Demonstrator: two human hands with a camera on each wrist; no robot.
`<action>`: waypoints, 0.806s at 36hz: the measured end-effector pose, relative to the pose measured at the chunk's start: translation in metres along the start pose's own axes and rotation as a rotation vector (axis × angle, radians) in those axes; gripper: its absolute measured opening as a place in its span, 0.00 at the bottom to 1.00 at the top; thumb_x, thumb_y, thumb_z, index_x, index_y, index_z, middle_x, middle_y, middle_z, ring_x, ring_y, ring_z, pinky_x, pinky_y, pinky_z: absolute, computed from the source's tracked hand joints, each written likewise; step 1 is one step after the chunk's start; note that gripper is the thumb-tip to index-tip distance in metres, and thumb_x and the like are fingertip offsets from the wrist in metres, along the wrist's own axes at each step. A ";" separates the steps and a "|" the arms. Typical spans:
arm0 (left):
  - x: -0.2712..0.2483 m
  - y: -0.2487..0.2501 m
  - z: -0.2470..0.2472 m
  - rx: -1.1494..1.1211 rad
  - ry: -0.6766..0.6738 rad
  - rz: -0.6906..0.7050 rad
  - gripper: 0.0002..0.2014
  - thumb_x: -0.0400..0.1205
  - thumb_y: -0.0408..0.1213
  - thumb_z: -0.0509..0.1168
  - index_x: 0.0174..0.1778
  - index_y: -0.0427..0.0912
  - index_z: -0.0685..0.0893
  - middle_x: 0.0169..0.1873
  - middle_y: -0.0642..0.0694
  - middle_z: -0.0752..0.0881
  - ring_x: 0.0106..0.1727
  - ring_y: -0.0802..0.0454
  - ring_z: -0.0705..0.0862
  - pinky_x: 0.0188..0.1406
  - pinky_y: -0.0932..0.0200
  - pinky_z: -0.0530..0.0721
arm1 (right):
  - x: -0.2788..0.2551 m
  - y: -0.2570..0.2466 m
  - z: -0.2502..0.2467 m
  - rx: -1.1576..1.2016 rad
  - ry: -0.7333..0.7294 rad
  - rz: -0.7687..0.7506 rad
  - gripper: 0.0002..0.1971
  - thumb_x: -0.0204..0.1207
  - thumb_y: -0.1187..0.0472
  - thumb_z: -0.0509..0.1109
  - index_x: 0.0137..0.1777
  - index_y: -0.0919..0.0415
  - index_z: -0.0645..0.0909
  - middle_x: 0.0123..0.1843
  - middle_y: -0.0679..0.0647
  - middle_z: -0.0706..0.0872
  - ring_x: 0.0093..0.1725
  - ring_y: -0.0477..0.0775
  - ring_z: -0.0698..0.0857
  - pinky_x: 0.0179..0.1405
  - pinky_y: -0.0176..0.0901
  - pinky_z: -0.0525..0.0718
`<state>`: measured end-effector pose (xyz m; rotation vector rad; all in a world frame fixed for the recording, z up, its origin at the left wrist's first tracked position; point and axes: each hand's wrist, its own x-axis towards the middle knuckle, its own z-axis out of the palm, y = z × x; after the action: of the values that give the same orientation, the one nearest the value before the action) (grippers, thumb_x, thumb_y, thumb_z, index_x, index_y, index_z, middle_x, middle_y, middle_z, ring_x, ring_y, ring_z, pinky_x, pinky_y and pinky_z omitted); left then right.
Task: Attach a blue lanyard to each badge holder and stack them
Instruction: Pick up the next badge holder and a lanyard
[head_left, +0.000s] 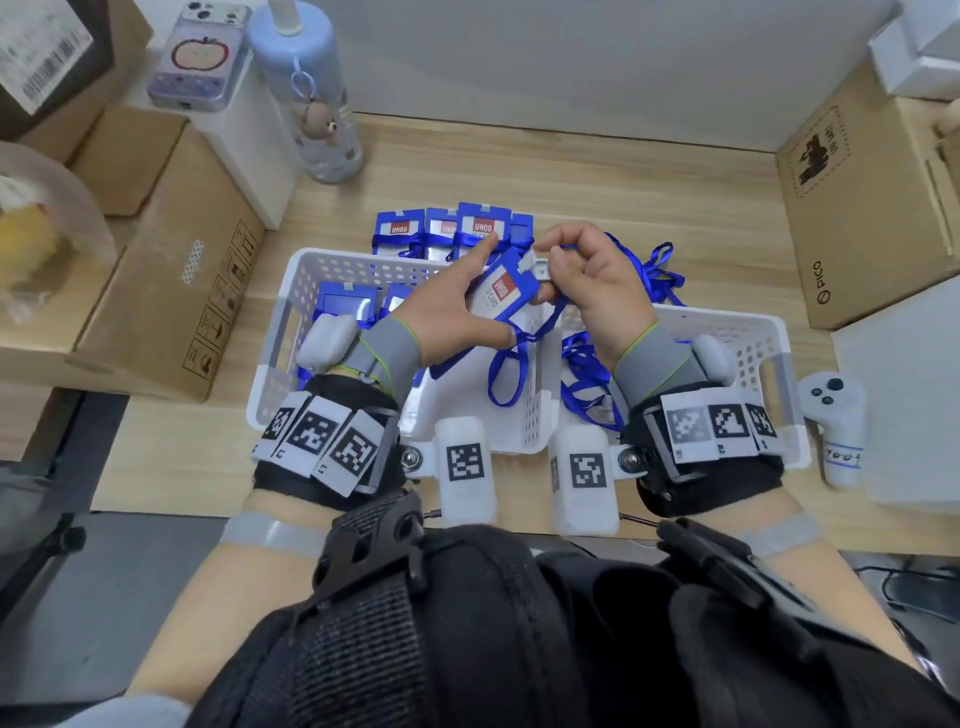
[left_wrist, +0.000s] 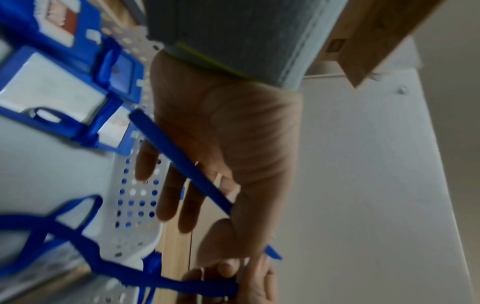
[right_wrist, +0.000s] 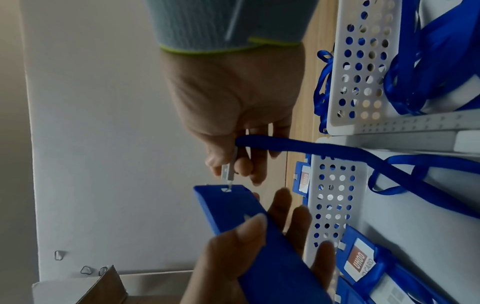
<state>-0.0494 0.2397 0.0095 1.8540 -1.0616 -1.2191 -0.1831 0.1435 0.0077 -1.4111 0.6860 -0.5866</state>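
From the head view, my left hand (head_left: 457, 306) grips the badge holder (head_left: 501, 296) above the left basket (head_left: 291, 312), thumb on its face and fingers behind, tilted so its slotted top edge faces my right hand (head_left: 592, 280). That hand pinches the metal clip (head_left: 540, 270) of a blue lanyard (head_left: 506, 374), whose loop hangs down over the basket's near wall so it stays out of the way. Finished holders (head_left: 452, 231) lie in a row just behind the basket.

From the left wrist, my fingers (left_wrist: 166, 195) curl under the holder's edge (left_wrist: 182, 164), steadying it over the basket.

From the right wrist, thumb and fingertips (right_wrist: 244, 166) squeeze the clip (right_wrist: 227, 172), its hook touching the slot in the holder's top (right_wrist: 226, 190); I judge it not yet latched.
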 end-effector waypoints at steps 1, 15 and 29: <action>0.001 -0.001 0.001 -0.059 -0.010 -0.017 0.52 0.67 0.32 0.75 0.81 0.55 0.51 0.54 0.49 0.82 0.53 0.53 0.83 0.56 0.60 0.82 | -0.001 0.000 0.000 -0.003 -0.004 -0.005 0.10 0.83 0.68 0.57 0.45 0.55 0.75 0.31 0.40 0.84 0.26 0.40 0.80 0.36 0.31 0.81; -0.003 0.014 -0.007 -0.116 0.110 0.172 0.34 0.59 0.30 0.75 0.60 0.51 0.69 0.57 0.39 0.80 0.46 0.58 0.82 0.47 0.36 0.85 | 0.003 0.008 -0.012 -0.170 0.183 0.072 0.10 0.80 0.69 0.61 0.58 0.59 0.78 0.33 0.50 0.85 0.31 0.36 0.85 0.47 0.31 0.84; 0.000 0.019 0.009 -0.068 -0.239 0.149 0.37 0.59 0.35 0.74 0.63 0.54 0.69 0.63 0.36 0.77 0.57 0.41 0.83 0.52 0.56 0.85 | 0.006 -0.006 -0.006 0.018 0.150 0.175 0.12 0.72 0.77 0.67 0.40 0.58 0.80 0.61 0.56 0.82 0.55 0.47 0.83 0.69 0.55 0.77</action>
<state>-0.0627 0.2307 0.0230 1.5757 -1.2472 -1.3935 -0.1836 0.1350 0.0128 -1.2836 0.9117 -0.5630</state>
